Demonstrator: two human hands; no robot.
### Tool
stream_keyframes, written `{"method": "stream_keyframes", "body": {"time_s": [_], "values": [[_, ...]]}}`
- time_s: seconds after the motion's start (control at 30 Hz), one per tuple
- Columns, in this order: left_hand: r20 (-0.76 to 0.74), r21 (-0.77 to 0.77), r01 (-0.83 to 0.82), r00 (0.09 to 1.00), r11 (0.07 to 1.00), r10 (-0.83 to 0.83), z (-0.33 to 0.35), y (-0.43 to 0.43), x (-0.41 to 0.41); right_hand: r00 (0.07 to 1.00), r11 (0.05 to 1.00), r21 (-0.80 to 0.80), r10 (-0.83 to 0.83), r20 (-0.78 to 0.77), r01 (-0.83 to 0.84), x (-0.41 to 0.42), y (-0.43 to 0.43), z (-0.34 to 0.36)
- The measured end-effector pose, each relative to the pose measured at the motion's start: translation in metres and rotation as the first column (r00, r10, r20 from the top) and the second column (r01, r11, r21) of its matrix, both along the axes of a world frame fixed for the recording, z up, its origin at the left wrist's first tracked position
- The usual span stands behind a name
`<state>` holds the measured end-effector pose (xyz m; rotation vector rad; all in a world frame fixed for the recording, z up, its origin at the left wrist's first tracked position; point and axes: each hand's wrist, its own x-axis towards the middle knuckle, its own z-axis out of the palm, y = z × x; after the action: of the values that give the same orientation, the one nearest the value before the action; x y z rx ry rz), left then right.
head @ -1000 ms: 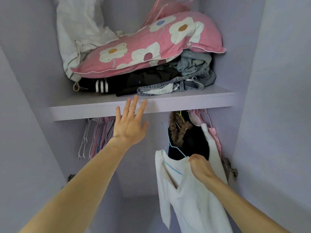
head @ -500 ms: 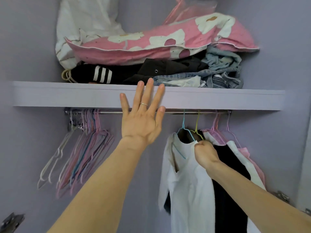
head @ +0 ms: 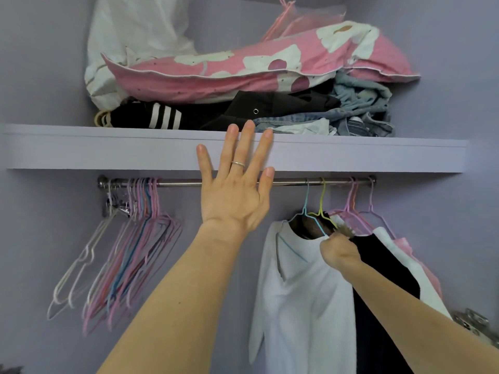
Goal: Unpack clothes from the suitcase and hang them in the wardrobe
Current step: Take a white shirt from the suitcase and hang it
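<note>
I am looking into a lilac-walled wardrobe (head: pixel 40 63); its lilac upper shelf (head: pixel 108 149) carries a pile: a pink pillow with white flowers (head: pixel 243 68) on top, a crumpled white cloth bag (head: pixel 129 36) behind it at the left, a folded black garment with white stripes (head: pixel 162 118) beneath, and a bundle of faded blue denim (head: pixel 359 109) at the right. Under the shelf a shiny metal rail (head: pixel 178 184) runs across; a cluster of bare wire hangers in pink, white and blue (head: pixel 129 255) hangs at its left end, swung out at a slant. At the right end hang the clothes: a white long-sleeved top (head: pixel 299 298) on a light blue wire hanger (head: pixel 306 203), hooked over the rail; just beside it a black garment (head: pixel 383 265) on a yellow-green hanger (head: pixel 322 201), then a white-and-pink piece (head: pixel 405 252) on pink hangers (head: pixel 353 206).

My left hand (head: pixel 235 195) is raised flat with fingers spread wide, a thin ring on one finger, fingertips overlapping the shelf's front edge; I cannot tell whether it touches. My right hand (head: pixel 339 252) is closed in a fist on the white top's shoulder, where the blue hanger enters the neckline.

A metal hinge (head: pixel 472 322) shows at the lower right, blurred; the black garment's fuzzy brown collar is mostly hidden behind my fist; the suitcase is out of frame.
</note>
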<state>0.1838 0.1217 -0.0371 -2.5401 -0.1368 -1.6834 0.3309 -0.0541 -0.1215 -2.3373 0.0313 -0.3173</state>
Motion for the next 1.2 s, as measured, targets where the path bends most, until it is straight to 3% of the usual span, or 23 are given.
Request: {"method": "stream_keyframes", "body": {"time_s": [0.2, 0.4, 0.7, 0.87, 1.03, 1.2], "values": [[0.004, 0.004, -0.003, 1.0, 1.0, 0.003, 0.003, -0.003, 0.002, 0.989, 0.986, -0.077, -0.144, 0.039, 0.147, 0.008, -0.022, 0.004], [-0.024, -0.009, -0.013, 1.0, 1.0, 0.013, 0.001, -0.005, 0.001, 0.998, 0.979, -0.202, 0.043, 0.049, -0.033, -0.001, 0.004, -0.005], [-0.081, -0.027, -0.039, 0.996, 0.999, 0.037, -0.002, -0.005, -0.003, 0.99, 0.962, -0.235, 0.14, -0.01, -0.138, -0.014, 0.001, -0.001], [-0.255, -0.055, -0.096, 0.964, 0.994, 0.079, 0.002, -0.012, -0.017, 0.971, 0.904, -0.355, 0.218, -0.098, -0.239, -0.055, -0.026, 0.011], [-0.547, -0.143, -0.175, 0.835, 0.974, 0.069, 0.038, -0.032, -0.048, 0.944, 0.884, -0.336, 0.281, -0.17, -0.324, -0.123, -0.067, 0.053], [-0.691, -0.345, -0.172, 0.711, 0.923, -0.126, 0.06, -0.063, -0.109, 0.944, 0.907, -0.261, 0.322, -0.073, -0.33, -0.201, -0.116, 0.113]]}}
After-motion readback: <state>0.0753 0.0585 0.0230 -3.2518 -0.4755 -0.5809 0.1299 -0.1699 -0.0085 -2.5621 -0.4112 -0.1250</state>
